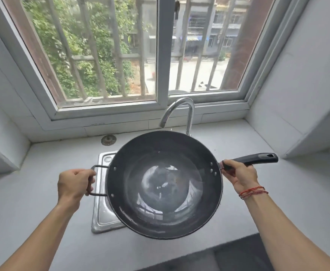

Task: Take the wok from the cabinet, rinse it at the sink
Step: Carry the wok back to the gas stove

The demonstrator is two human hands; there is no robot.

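We hold the wok [164, 184] at frame center over the sink [101, 216], left hand [74, 184] closed on the loop, right hand [240, 175] closed on the long handle w/ 2 grips. Risk: rim clips the tap [179, 112] just above; wet surface may slip.

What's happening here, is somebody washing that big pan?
A person is holding a dark wok over a steel sink set in a pale counter below a window. The left hand grips the small loop handle, and the right hand grips the long black handle. The wok's inside looks wet and shiny. The curved faucet sits just behind it, and no water can be seen running from it.
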